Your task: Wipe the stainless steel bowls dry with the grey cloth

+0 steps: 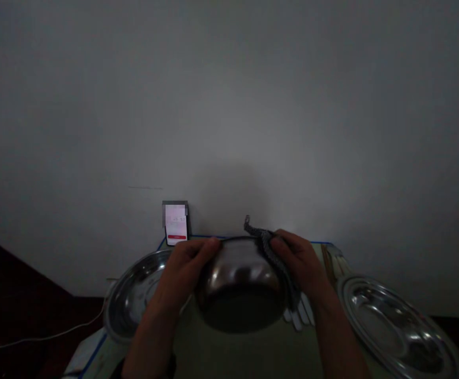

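Note:
A shiny metal bowl is held up over the table, tilted so that its outer side and base face me. My left hand grips its left rim, thumb on top. On the right side, my right hand is closed on a dark patterned cloth pressed against the bowl's rim. One twisted end of the cloth sticks up behind the rim. The inside of the bowl is hidden from me.
A large metal basin stands at the left, a metal dish at the right. A lit phone leans on the wall. Several pale handles and some sticks lie on the table. A white cable hangs at left.

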The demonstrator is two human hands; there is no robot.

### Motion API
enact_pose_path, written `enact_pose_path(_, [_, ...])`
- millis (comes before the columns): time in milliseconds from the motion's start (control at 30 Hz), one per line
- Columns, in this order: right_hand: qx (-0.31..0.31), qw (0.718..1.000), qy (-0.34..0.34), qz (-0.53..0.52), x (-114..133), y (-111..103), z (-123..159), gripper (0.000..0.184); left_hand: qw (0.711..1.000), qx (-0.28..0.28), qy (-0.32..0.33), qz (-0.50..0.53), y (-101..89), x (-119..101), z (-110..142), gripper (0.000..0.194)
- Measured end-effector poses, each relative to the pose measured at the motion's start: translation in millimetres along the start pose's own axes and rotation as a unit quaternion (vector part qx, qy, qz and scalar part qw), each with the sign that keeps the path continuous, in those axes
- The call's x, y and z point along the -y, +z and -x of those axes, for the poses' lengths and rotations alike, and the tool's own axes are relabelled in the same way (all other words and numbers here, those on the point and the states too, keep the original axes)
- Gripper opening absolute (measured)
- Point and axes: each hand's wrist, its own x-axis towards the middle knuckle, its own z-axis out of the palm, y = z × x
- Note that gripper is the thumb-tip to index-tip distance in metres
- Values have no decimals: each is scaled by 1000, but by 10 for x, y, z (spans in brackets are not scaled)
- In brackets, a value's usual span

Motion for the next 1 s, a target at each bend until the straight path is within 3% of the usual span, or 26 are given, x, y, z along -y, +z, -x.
enact_pose_path(100, [-91, 989, 29, -109, -64, 71, -32, 39, 983, -109, -29, 148, -22, 19, -40, 39])
enact_pose_path(200, [-188, 961, 53, -197, -90, 231, -80, 39, 939, -201, -50, 275, 24, -27, -94, 32])
enact_pose_path(267, [-225, 942, 72, -237, -109, 313, -116, 42, 910, -233, -67, 337, 58, -66, -125, 25])
enact_pose_path(333, [-233, 936, 91, -249, -138, 319, -143, 44, 901, -229, -87, 359, 63, -85, -139, 20])
enact_pose_path(400, [-218, 939, 105, -244, -166, 240, -149, 46, 910, -212, -104, 342, 30, -73, -131, 19])
enact_pose_path(500, [-134, 970, 95, -182, -156, 56, -106, 41, 959, -155, -81, 223, -51, -14, -76, 15])
enact_pose_path(600, [1, 997, 63, -48, -63, -44, -33, 35, 999, -17, -36, 26, -72, 10, -3, 16])
enact_pose_path(667, [58, 997, 38, 31, 8, -34, 0, 36, 994, 84, -14, -73, -38, -9, 26, 29])
enact_pose_path(733, [81, 994, 20, 64, 51, 9, 11, 36, 985, 132, 1, -111, 2, -27, 28, 38])
enact_pose_path(867, [52, 998, 37, 10, 21, 71, -10, 38, 995, 94, -23, -41, -3, 13, -6, 42])
enact_pose_path(1000, [-33, 991, 71, -111, -55, 84, -37, 39, 992, -30, -56, 111, -69, 48, -42, 40])
